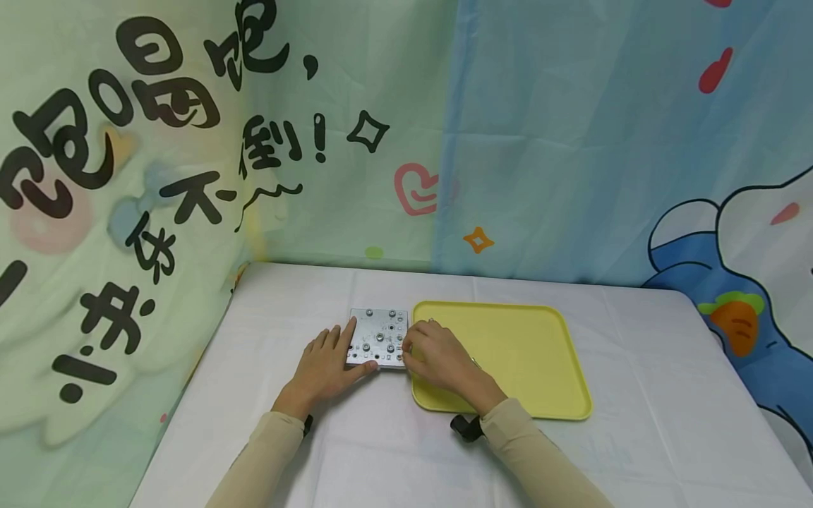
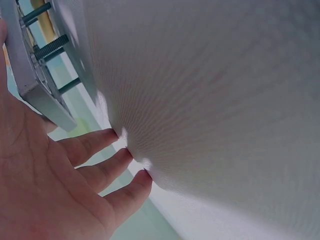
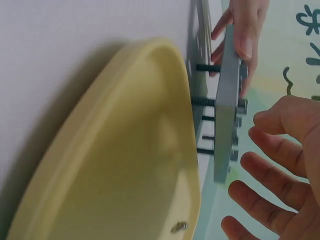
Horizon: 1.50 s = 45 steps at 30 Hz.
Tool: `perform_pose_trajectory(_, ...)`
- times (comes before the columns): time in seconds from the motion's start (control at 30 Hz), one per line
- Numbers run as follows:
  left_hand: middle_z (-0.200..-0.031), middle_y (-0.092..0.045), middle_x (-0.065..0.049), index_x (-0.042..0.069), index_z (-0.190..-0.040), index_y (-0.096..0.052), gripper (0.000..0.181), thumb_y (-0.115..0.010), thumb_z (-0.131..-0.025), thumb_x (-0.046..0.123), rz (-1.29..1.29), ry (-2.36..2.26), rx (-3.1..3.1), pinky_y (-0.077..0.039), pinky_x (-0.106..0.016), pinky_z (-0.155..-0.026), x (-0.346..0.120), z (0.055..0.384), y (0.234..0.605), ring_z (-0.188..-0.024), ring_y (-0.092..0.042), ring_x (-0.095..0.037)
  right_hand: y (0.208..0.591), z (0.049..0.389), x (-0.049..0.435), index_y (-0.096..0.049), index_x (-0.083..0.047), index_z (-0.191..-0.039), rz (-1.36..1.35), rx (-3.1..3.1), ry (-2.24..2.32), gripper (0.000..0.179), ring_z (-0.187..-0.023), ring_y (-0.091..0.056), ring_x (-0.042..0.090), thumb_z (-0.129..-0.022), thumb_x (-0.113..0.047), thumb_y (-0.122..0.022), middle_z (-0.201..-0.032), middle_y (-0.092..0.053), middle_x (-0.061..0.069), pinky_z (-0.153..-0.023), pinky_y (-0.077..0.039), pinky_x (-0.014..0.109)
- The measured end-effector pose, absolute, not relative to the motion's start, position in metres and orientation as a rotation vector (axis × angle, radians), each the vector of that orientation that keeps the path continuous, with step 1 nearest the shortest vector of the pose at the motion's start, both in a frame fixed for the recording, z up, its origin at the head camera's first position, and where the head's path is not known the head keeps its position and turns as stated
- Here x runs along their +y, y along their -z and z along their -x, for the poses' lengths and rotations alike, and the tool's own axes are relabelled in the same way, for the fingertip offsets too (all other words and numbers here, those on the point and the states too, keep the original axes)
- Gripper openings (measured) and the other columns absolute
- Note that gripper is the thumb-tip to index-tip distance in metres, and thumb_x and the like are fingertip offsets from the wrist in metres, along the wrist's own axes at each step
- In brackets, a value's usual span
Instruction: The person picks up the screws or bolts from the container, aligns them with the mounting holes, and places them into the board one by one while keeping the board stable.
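Note:
A silver metal plate [image 1: 389, 326] sits raised on the threaded shanks of several bolts, their round heads showing on its upper face. My left hand [image 1: 324, 363] holds the plate's left side, index finger along the left edge and thumb at the front edge. In the left wrist view, the other fingertips [image 2: 137, 182] rest on the white cloth. At the plate's right edge is my right hand [image 1: 444, 360]. The right wrist view shows its thumb and index tips close together beside a bolt head [image 3: 242, 106], a small gap between, the other fingers loosely bent.
A shallow yellow tray [image 1: 527, 360] lies right of the plate, under my right forearm. One small metal piece [image 3: 179, 226] is in it. White cloth [image 1: 641, 395] covers the table, and printed curtains [image 1: 546, 141] hang behind and at the left.

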<state>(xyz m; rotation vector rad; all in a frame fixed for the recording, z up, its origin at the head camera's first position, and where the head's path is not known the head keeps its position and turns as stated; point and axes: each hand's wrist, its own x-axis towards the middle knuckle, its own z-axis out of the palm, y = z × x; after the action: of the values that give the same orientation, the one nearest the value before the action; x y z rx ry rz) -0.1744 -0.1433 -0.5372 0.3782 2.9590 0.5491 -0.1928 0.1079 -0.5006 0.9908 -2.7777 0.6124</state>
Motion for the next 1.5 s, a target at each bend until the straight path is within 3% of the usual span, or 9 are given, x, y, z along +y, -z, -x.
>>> perform_pose_trajectory(0.13, -0.154, -0.034, -0.027, 0.015, -0.162, -0.016, 0.101, -0.045, -0.089, 0.079, -0.371, -0.557, 2.955, -0.026, -0.057, -0.114, -0.142, 0.174, 0.538, -0.141, -0.03, -0.048, 0.498, 0.193, 0.121, -0.07, -0.012, -0.091, -0.926, -2.829, -0.624, 0.005, -0.1, -0.059, 0.025, -0.088, -0.015, -0.073, -0.105, -0.063, 0.003, -0.083, -0.05, 0.044)
perform_pose_trajectory(0.97, -0.155, -0.033, -0.027, 0.015, -0.162, -0.015, 0.101, -0.048, -0.09, 0.076, -0.365, -0.571, 2.938, -0.025, -0.057, -0.114, -0.142, 0.173, 0.536, -0.142, -0.029, -0.048, 0.511, 0.182, 0.217, -0.07, -0.01, -0.096, -0.665, -2.938, -0.72, 0.007, -0.104, -0.058, 0.035, -0.09, -0.009, -0.073, -0.107, -0.064, 0.008, -0.086, -0.049, 0.052)
perform_pose_trajectory(1.27, -0.155, -0.033, -0.027, 0.015, -0.162, -0.016, 0.1, -0.05, -0.09, 0.075, -0.363, -0.581, 2.938, -0.025, -0.058, -0.114, -0.142, 0.171, 0.532, -0.141, -0.029, -0.048, 0.518, 0.184, 0.227, -0.075, -0.012, -0.107, -0.805, -2.893, -0.752, 0.023, -0.101, -0.057, 0.032, -0.09, 0.001, -0.069, -0.108, -0.063, 0.007, -0.083, -0.049, 0.051)
perform_pose_trajectory(1.5, -0.155, -0.033, -0.027, 0.015, -0.162, -0.015, 0.1, -0.049, -0.09, 0.075, -0.374, -0.584, 2.937, -0.025, -0.058, -0.114, -0.141, 0.171, 0.532, -0.141, -0.029, -0.048, 0.52, 0.19, 0.228, -0.077, -0.016, -0.101, -0.953, -2.889, -0.776, 0.026, -0.102, -0.055, 0.032, -0.088, 0.006, -0.07, -0.108, -0.062, 0.007, -0.083, -0.048, 0.05)
